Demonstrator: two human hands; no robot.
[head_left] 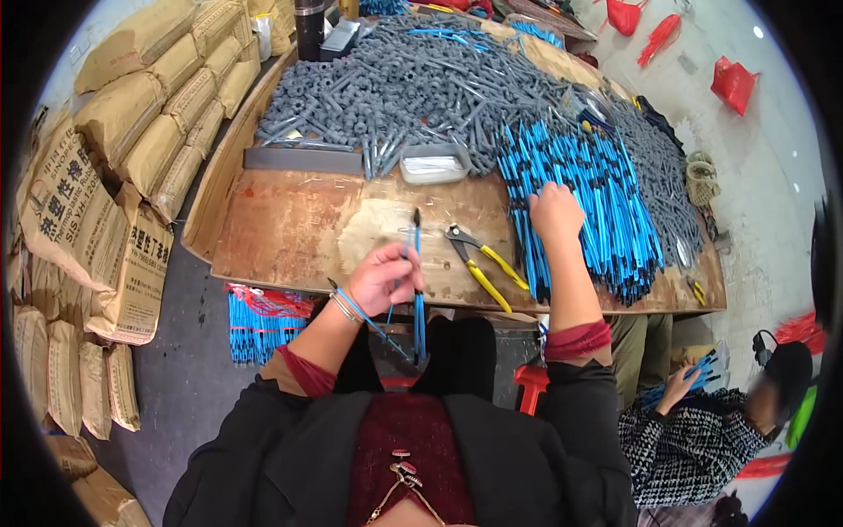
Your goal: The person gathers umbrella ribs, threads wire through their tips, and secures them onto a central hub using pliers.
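Near the table's front edge, my left hand (386, 277) is closed around a few thin blue sticks (419, 321) with black ends, which stand nearly upright in the view. Another thin blue piece (378, 329) slants past the wrist. My right hand (558, 212) rests at the left part of a large pile of the same blue sticks (606, 211). Its fingers are curled down and partly hidden, so what they grip cannot be made out. Between both hands lie pliers (481, 263) with yellow handles, jaws toward the far side.
A heap of grey plastic parts (378, 88) covers the table's far side. In front of it sit a clear box of thin white pins (435, 163) and a grey metal bar (303, 161). Stacked paper sacks (123, 105) line the left. A co-worker (702, 430) sits at lower right.
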